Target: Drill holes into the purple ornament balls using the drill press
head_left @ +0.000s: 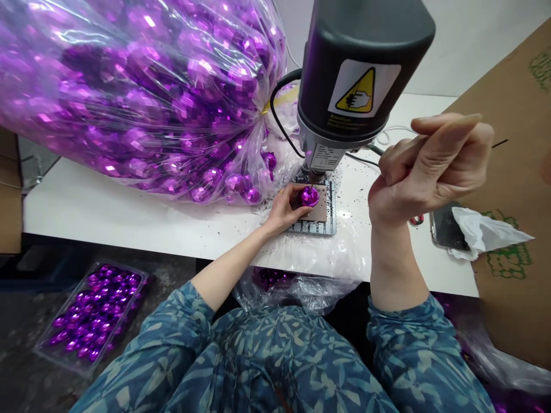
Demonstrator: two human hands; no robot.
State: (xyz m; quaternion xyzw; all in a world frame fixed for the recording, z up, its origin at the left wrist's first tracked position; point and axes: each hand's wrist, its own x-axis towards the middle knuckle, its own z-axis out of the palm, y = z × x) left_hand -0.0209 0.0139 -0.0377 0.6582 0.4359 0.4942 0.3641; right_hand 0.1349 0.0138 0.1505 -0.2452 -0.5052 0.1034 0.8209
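My left hand (284, 207) pinches a shiny purple faceted ball ornament (309, 197) between thumb and fingers. The ball rests on a brown board (317, 214) lying on the slotted metal base (331, 229) of a small bench drill press (365, 34). Directly over the ball is the drill's chuck (317, 176); the bit's tip seems to meet the ball's top. To the right of the motor housing, my right hand (434, 166) is raised in a closed grip on the drill press lever, mostly hidden by the fingers. A thin dark rod end (500, 143) shows beyond the fist.
A big clear bag (172, 115) of purple faceted balls fills the table's left side. Dark shavings surround the base. On the right are a phone (445, 226), white tissue (484, 232) and a cardboard box (512, 189). A clear tray (45, 344) of purple balls sits lower left.
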